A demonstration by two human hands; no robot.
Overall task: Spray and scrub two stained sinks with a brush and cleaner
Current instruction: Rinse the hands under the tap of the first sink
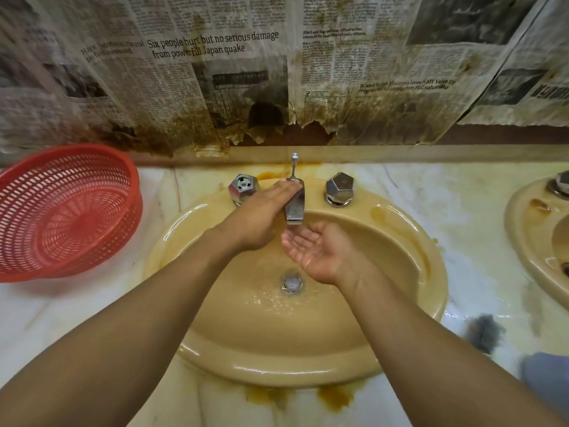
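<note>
Hands: two, bare, apart, both over the near sink.
Left hand (pixel 261 214): reaches forward, palm down, fingers straight and laid along the top of the faucet spout (pixel 295 208); holds nothing.
Right hand (pixel 317 251): palm up, wet, fingers loosely cupped just below the spout mouth; holds nothing.

Near sink (pixel 277 368): oval beige basin set into the marble counter (pixel 462 217), centre of view. A rippled film of water lies on its floor round the metal drain (pixel 291 283).
Fittings on its back rim: chrome spout in the middle, a thin lift rod (pixel 294 166) upright behind it, a faceted left tap handle (pixel 243 188) with its top open, and a faceted right tap handle (pixel 340 189) with its top closed.
Rust-coloured stains (pixel 335 396): on the counter at the front edge of the basin, more behind the spout.

Second sink (pixel 535 241): same beige, cut off by the right edge, brown marks on its rim.
Red mesh basket (pixel 64 211): on the counter left of the near sink, tilted.
Grey wiry wad (pixel 485 332): on the counter between the two sinks, blurred.
Stained newspaper (pixel 215 72): covers the wall behind, lower edge torn.
</note>
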